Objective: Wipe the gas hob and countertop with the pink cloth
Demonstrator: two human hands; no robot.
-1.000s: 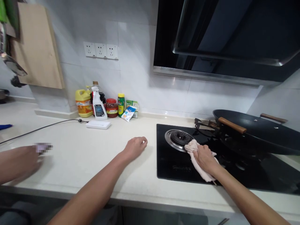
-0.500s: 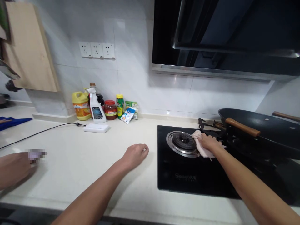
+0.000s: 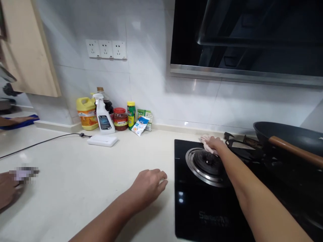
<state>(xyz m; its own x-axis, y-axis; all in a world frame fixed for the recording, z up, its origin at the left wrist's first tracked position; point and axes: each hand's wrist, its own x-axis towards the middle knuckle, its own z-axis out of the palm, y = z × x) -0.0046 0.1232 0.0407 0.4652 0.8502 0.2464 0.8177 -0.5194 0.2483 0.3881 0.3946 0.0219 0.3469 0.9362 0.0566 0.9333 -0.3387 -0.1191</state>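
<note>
My right hand (image 3: 214, 144) presses a pale pink cloth (image 3: 209, 143) against the back edge of the black glass stovetop (image 3: 196, 208), just behind the round gas burner (image 3: 205, 161). The fingers are closed over the cloth and partly hidden by the hand itself. My left hand (image 3: 150, 184) is over the white counter (image 3: 101, 181), left of the stovetop. It holds nothing; its fingers are loosely bent, with a gap between thumb and fingers.
A wok (image 3: 287, 134) with a wooden handle sits on the right. Along the wall stand a yellow jug (image 3: 87, 114), a spray bottle (image 3: 104, 116), jars and packets. A white box (image 3: 102, 140) has a cable. Another person's hand (image 3: 7, 190) is at the left; a blue cloth (image 3: 31, 119) lies beyond.
My right hand has slid the cloth from the burner's right side to behind it. My left hand stays over the counter, its fingers slightly looser. A hand now rests on the blue cloth.
</note>
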